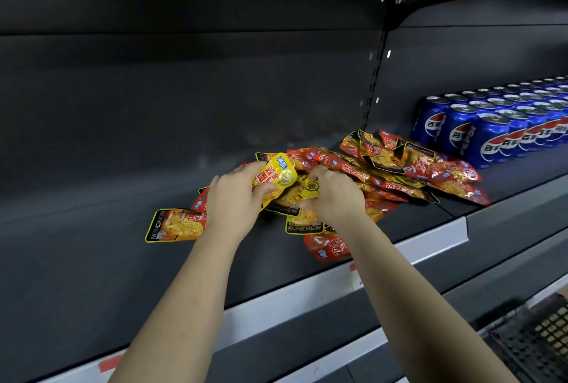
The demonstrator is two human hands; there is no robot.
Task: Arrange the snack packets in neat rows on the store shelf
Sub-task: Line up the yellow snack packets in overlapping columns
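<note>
Head view: at the left of the frame the dark shelf (pixel 92 198) is bare, and this is where rows can be started. One orange packet (pixel 175 225) lies flat and alone at the middle left, just beside the left hand (pixel 236 198). The fingers of this hand are curled round a yellow packet (pixel 276 175), which is held lifted and tilted above the heap. Just to the right, the right hand (pixel 332 195) is placed on the heap, and a second packet (pixel 312 189) with a yellow corner seems to be pinched between its thumb and fingers. The pile of packets (pixel 399 164) is spread in disorder from the centre to the middle right, many packets overlapping, and one red packet (pixel 329 247) lies near the front edge. At the far right, blue cans (pixel 491 133) are lined up, close to the pile.

The sorting step is judged to be only at its beginning. It would be done well if one packet is separated at a time, turned face up with the print in the same direction, and laid down on the bare left part next to the orange packet. Packets of the same colour should be kept together, and edges should be aligned with the front strip (pixel 307 293). The foil is probably slippery, so a firm grasp is advised.
</note>
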